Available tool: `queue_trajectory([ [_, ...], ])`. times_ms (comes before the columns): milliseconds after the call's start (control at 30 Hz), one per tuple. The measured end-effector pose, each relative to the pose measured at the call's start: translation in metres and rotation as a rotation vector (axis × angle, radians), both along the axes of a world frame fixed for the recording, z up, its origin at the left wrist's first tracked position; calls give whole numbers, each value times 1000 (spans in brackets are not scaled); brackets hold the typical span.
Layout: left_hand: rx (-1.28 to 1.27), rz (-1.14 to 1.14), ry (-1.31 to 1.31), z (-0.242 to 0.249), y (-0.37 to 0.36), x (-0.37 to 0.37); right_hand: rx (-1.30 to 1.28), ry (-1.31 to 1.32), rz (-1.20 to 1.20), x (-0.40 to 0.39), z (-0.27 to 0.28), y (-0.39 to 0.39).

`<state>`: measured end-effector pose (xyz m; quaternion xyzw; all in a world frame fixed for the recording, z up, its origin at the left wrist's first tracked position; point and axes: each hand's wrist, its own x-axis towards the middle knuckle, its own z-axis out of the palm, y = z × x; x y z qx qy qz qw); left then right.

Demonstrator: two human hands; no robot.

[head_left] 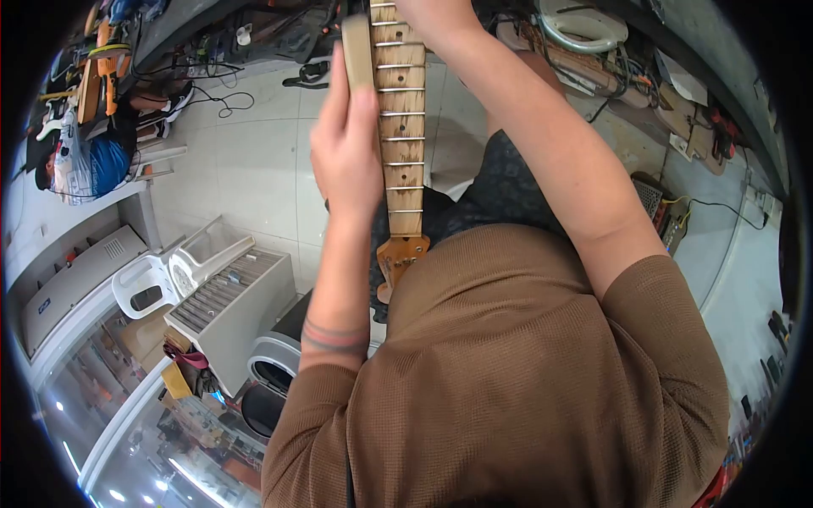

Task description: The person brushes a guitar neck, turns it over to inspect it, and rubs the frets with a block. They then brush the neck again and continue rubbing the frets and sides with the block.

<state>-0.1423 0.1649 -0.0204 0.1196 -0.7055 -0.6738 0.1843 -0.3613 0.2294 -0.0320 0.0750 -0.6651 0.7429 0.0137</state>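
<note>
A guitar neck point(401, 127) with a pale, worn fretboard and metal frets runs lengthwise in front of me. Its orange-brown headstock point(398, 261) is close to my belly. My left hand point(349, 161), slightly blurred, is closed around a pale wooden block point(358, 55) along the left edge of the neck. At the top of the view, my right hand point(436, 19) is over the neck's far part, its fingers cut off by the frame edge. Whether it grips the neck cannot be seen.
At the left a seated person point(106, 165) in blue works near an orange power tool point(108, 80). A white plastic chair point(174, 275), a white cabinet point(237, 313) and a grey bin point(273, 372) stand lower left. Cables point(224, 97) lie on the tiled floor.
</note>
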Motion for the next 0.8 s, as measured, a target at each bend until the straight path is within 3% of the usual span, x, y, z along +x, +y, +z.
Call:
queue_trajectory([
  [233, -94, 52, -12, -7, 5, 5, -60, -42, 68, 5, 9, 4],
  [300, -152, 29, 12, 21, -2, -58, -64, 7, 23, -2, 1, -3],
  [400, -137, -16, 38, 25, -7, -69, -54, 16, -12, 4, -2, 0],
  [467, -117, 21, -28, 16, 4, -20, -53, -3, -11, 2, 5, 0],
  [533, -551, 49, -23, -17, -3, 35, -57, -75, 30, 5, 6, 1],
  [567, -551, 37, -25, -14, -2, 27, -57, -80, 19, 3, 6, 2],
  [633, -300, 30, -93, -6, -1, 12, -75, -73, 20, 7, 9, 2],
  [667, -177, 96, -27, 3, 2, -29, -57, -77, 16, 7, 10, 3],
  [700, -222, 29, -35, 19, -5, -65, -57, -72, 13, 3, 9, 3],
  [733, -452, 2, 78, 28, -15, -103, -43, -37, -13, 2, 5, 1],
  [800, -370, -58, 40, 40, -20, -129, 19, -1, -65, 1, 2, 2],
])
